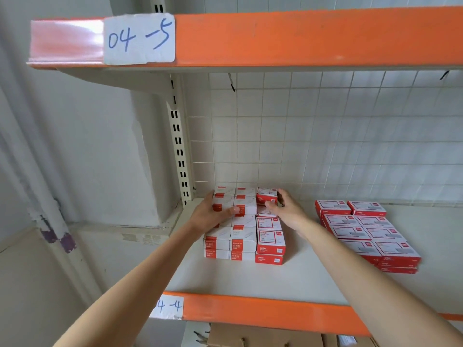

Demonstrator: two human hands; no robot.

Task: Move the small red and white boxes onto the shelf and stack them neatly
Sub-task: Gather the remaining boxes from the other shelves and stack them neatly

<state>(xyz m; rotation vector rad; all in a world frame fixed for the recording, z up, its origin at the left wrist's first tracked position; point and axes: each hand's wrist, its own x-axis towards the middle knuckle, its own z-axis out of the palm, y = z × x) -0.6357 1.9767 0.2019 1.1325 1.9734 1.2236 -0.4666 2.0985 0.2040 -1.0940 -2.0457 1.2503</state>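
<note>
Both arms are reaching up onto the shelf (250,279), a pale board with an orange front edge; the small red and white boxes (244,236) are sitting on it in a tidy block, several rows deep and stacked in layers, at about twelve o'clock from the person and close to the slotted upright (179,146) at eleven o'clock; the left hand (210,215) is gripping the white boxes at the block's left rear, its fingers wrapping the outer side and its thumb lying across the top; the right hand (288,209) is curling around a red box (266,196) at the back of the right-hand column, thumb on its near side and fingers over the far side; a second group of flatter red boxes (368,231) is lying well apart at two o'clock; a wire grid (325,136) is backing the shelf; an upper shelf edge is carrying a handwritten label (139,37) reading 04-5 at ten o'clock.
</note>
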